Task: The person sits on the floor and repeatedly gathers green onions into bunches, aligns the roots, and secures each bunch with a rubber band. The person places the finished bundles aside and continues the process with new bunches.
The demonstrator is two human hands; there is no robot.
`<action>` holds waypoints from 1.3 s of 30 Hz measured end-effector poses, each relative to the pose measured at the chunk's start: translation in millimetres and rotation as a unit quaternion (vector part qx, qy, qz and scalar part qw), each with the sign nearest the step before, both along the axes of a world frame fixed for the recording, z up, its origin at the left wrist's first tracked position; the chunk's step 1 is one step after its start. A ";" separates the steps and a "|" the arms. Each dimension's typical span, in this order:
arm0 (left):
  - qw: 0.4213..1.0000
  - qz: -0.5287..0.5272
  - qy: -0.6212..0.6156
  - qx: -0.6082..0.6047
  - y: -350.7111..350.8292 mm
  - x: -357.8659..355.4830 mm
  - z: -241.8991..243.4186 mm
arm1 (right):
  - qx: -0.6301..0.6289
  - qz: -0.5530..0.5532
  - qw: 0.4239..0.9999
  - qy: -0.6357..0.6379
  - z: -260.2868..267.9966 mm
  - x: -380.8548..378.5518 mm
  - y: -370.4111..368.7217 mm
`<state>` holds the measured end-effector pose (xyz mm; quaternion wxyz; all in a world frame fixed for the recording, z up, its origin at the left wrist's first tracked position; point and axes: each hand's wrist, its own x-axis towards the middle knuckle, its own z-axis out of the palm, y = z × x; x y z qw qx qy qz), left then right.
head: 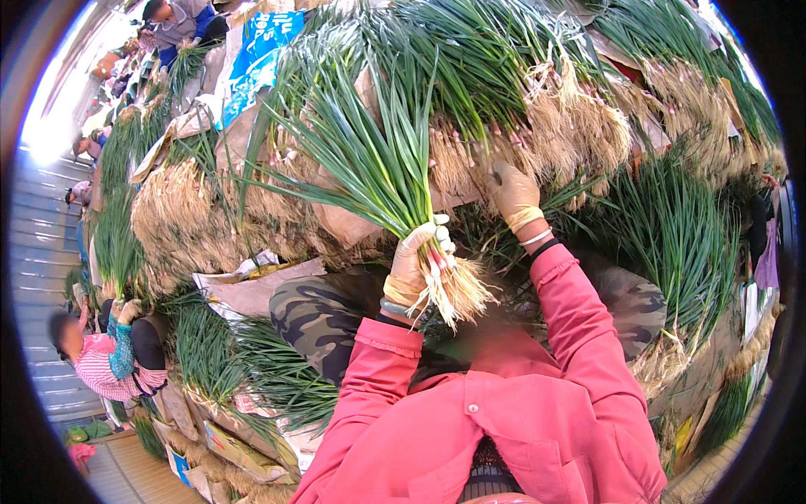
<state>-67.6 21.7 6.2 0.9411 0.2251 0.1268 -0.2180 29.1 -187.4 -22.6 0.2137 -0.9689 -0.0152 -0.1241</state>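
My left hand [415,258], in a pale glove, grips a bunch of green garlic plants [393,183] around the lower stems. Their leaves fan up and to the left; pinkish bulbs and pale roots [456,293] hang below the fist. My right hand [515,192], gloved too, reaches to the near edge of a large heap of green garlic [478,75]. Its slightly blurred fingertips close on the base of one green garlic stalk [483,129] that hangs lower than its neighbours. A thick fringe of dry roots [576,132] lies just beyond this hand.
More garlic bundles lie at the right [667,233] and lower left [208,346]. A blue printed sack [261,53] rests on the heap; a beige sack [271,293] lies beside my left knee. One person [110,359] handles garlic at left, another [182,28] at upper left.
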 end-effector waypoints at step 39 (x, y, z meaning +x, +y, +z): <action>0.999 0.021 0.021 -0.032 -7.7 0.5 -22.0 | 0.609 0.142 0.767 0.145 39.8 -68.3 56.8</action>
